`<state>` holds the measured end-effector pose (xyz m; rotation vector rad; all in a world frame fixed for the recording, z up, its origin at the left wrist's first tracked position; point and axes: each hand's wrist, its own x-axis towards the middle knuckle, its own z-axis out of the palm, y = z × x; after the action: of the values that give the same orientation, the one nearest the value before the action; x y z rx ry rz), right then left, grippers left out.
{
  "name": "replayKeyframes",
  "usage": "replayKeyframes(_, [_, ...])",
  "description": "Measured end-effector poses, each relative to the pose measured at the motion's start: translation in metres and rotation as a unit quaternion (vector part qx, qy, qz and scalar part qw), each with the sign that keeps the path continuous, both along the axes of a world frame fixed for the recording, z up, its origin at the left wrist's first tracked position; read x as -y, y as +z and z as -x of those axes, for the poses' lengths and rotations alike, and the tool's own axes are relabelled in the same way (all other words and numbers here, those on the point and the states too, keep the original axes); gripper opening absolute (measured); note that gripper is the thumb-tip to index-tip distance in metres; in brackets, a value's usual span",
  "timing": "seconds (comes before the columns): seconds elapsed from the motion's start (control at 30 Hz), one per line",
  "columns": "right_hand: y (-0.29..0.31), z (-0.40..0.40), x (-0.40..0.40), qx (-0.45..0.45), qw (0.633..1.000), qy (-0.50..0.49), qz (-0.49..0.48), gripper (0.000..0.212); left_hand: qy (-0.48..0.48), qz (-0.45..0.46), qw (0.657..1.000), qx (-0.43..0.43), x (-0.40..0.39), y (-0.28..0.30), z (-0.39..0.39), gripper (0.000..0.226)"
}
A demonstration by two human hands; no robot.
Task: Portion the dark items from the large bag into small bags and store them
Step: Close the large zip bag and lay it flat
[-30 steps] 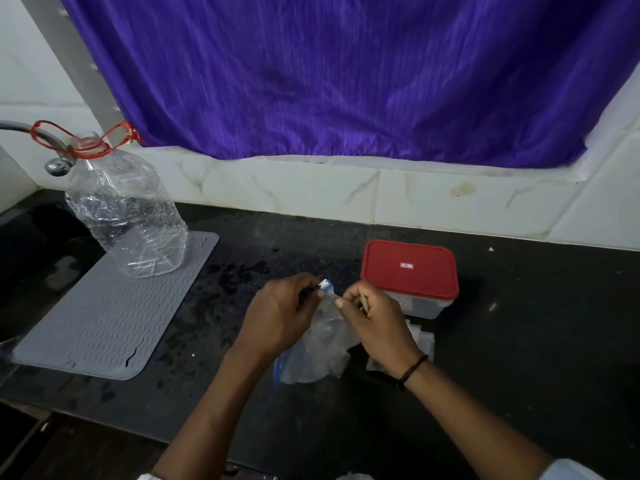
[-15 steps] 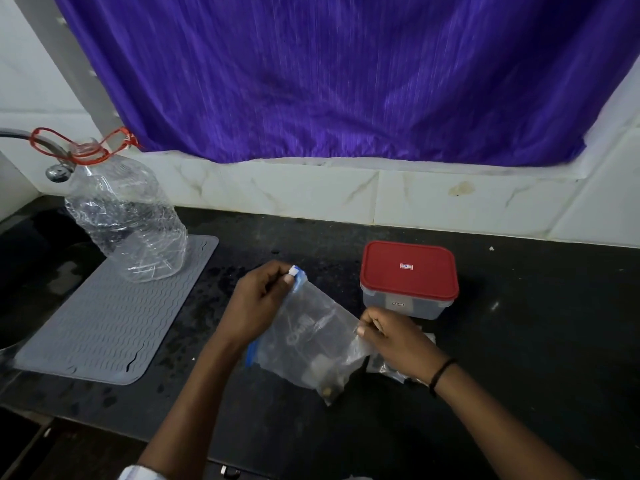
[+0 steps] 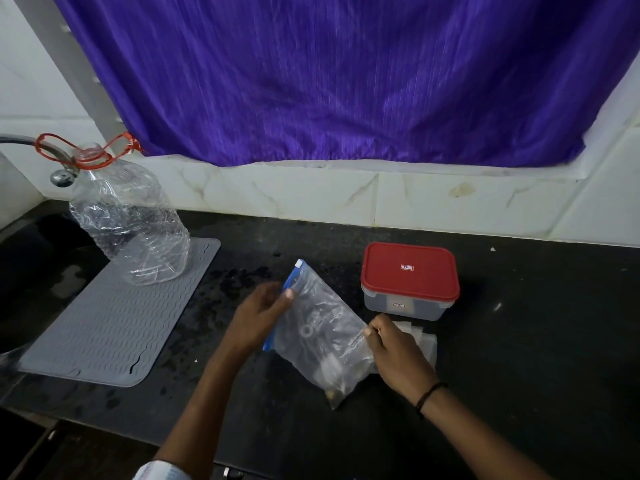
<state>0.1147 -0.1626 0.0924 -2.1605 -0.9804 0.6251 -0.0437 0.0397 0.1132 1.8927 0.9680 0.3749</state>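
Observation:
A clear zip bag [image 3: 320, 332] with a blue slider strip lies tilted across the black counter [image 3: 519, 358], a few small pieces gathered in its lower corner. My left hand [image 3: 259, 318] grips the blue zip edge on the bag's left side. My right hand [image 3: 394, 348] pinches the bag's right edge. Small clear bags [image 3: 420, 337] lie flat behind my right hand, partly hidden. A container with a red lid [image 3: 409, 271] stands shut just beyond them.
A grey ribbed mat [image 3: 104, 323] covers the counter's left part, with a crumpled clear bottle [image 3: 131, 220] standing on its far corner. A tap [image 3: 59, 171] and dark sink are at far left. A purple curtain [image 3: 346, 81] hangs over the tiled wall.
The bag was bunched between both hands; now it is spread out flat and tilted. My left hand slid down the zip edge and my right hand moved out to the right edge.

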Motion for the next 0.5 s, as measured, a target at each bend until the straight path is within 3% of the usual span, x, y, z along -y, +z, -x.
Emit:
replayKeyframes(0.07, [-0.001, 0.005, 0.001, -0.038, 0.999, -0.024, -0.016, 0.022, -0.01, 0.027, 0.993, -0.117, -0.004, -0.017, 0.006, 0.062])
replayKeyframes(0.13, [-0.001, 0.009, 0.001, -0.101, 0.994, -0.047, -0.021, 0.019, -0.008, 0.076, 0.981, -0.177, -0.002, -0.035, 0.01, 0.052])
replayKeyframes(0.2, [-0.002, 0.012, 0.002, -0.143, 0.988, -0.051, -0.018, 0.016, 0.035, 0.126, 0.983, -0.127, 0.003, -0.05, 0.011, 0.031])
replayKeyframes(0.3, [-0.005, 0.015, 0.002, -0.188, 0.981, -0.045, -0.007, 0.014, 0.156, 0.157, 0.975, -0.032, -0.002, -0.057, 0.009, 0.026])
replayKeyframes(0.5, [-0.019, 0.021, 0.007, -0.221, 0.975, 0.004, -0.002, 0.012, 0.179, 0.299, 0.933, -0.092, 0.007, -0.053, 0.0, 0.034])
